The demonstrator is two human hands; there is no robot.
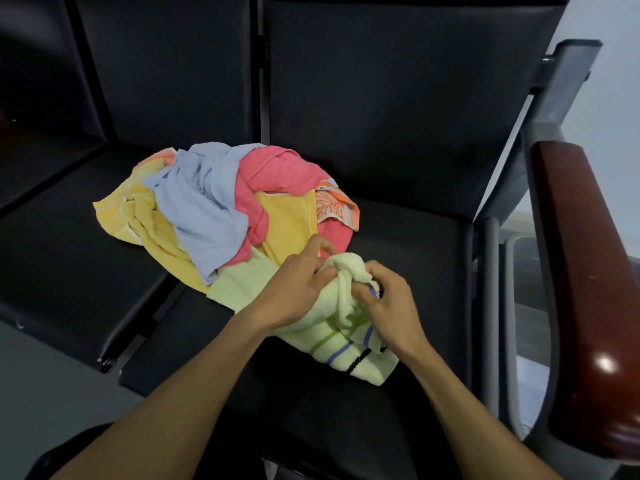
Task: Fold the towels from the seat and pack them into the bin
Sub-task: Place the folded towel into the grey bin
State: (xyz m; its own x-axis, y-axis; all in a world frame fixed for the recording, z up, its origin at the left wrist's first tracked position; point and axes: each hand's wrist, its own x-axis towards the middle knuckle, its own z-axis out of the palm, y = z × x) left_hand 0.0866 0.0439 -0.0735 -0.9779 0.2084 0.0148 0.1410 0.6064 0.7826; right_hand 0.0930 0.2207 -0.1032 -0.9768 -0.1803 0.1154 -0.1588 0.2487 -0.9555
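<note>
A heap of towels lies on the black seat [408, 244]: a light blue towel [201, 206], a pink towel [277, 171], a yellow towel [152, 220] and an orange patterned towel [334, 207]. In front of the heap lies a pale green towel [346, 327] with green and blue stripes, bunched at its top. My left hand [294, 289] grips the bunched part from the left. My right hand [391, 310] pinches it from the right. No bin is in view.
A brown padded armrest [585, 278] on a grey metal frame stands at the right. A second black seat [69, 237] adjoins on the left. The black seat backs [381, 81] rise behind the heap. A black cord [360, 360] lies across the pale green towel's lower edge.
</note>
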